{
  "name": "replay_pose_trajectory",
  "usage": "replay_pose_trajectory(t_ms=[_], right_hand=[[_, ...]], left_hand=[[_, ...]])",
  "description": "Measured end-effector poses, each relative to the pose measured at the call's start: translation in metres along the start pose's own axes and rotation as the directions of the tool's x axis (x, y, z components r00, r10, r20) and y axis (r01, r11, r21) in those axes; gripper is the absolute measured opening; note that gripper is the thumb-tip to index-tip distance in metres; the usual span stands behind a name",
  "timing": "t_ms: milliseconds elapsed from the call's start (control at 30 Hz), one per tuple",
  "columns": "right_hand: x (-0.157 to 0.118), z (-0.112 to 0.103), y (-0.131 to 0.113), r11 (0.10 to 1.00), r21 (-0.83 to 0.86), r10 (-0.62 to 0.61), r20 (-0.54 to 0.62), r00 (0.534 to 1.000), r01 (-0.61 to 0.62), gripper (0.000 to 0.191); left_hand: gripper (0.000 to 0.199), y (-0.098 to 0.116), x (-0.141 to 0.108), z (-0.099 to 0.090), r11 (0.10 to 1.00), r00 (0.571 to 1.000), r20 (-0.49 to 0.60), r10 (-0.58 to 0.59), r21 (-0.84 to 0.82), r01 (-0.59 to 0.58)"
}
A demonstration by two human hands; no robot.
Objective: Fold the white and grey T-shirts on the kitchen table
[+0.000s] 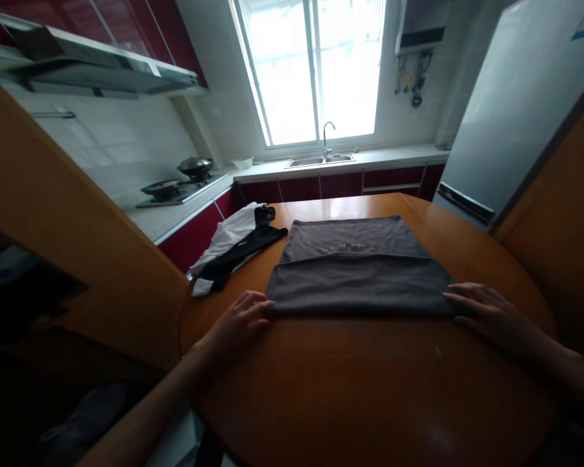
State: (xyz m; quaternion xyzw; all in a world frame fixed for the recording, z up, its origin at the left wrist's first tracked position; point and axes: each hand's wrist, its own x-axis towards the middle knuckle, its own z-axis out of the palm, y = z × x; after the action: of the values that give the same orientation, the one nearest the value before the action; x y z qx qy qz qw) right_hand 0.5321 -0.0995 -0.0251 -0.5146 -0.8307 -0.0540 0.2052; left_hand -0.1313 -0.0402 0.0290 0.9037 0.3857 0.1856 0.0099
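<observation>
A grey garment (360,285), probably a shirt, lies folded into a flat rectangle on the wooden table (350,389). Its near part is doubled over, and a dark print shows partly above that fold's edge. At the near left corner, my left hand (246,312) pinches the cloth between thumb and fingers. On the opposite near corner, my right hand (484,311) has its fingers on the fabric and its thumb at the edge, closed on the corner. A black and white garment (243,243) lies loosely at the table's left edge.
Beyond the table runs a counter with a sink (316,161) and faucet (327,139) under the window. Pans (194,167) stand on the stove at the left. A refrigerator (520,110) rises at the right, and a wooden panel (78,214) borders the table's left side.
</observation>
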Motion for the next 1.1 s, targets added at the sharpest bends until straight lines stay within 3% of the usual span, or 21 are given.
replay_pose_trajectory(t_ms=[133,333,567,767,933,1100], right_hand=[[-0.004,-0.012,-0.004,0.998,-0.033,-0.051,-0.001,0.999,0.051,0.032],[0.003,-0.026,-0.021,0.991,-0.116,-0.067,0.035,0.997,0.070,0.034],[0.004,-0.027,-0.028,0.982,-0.171,-0.093,-0.043,0.995,0.084,0.031],[-0.012,-0.047,-0.035,0.986,-0.079,-0.160,-0.158,0.974,0.149,0.023],[-0.033,-0.071,-0.050,0.990,0.093,-0.087,-0.194,0.977,0.106,0.020],[-0.056,-0.101,-0.067,0.976,0.208,-0.025,-0.189,0.982,0.065,0.031]], left_hand=[[0.028,0.007,0.007,0.000,0.993,0.993,0.044,0.110,0.029,-0.112],[0.031,0.004,0.016,0.006,0.986,0.987,0.043,0.154,0.061,-0.156],[0.027,-0.001,0.024,0.008,0.979,0.980,-0.015,0.199,0.048,-0.198],[0.029,0.006,0.001,-0.012,0.948,0.951,-0.034,0.308,0.096,-0.303],[0.027,0.040,-0.017,-0.040,0.955,0.952,-0.074,0.298,0.027,-0.297],[0.032,0.071,-0.040,-0.072,0.962,0.968,-0.023,0.249,-0.105,-0.251]])
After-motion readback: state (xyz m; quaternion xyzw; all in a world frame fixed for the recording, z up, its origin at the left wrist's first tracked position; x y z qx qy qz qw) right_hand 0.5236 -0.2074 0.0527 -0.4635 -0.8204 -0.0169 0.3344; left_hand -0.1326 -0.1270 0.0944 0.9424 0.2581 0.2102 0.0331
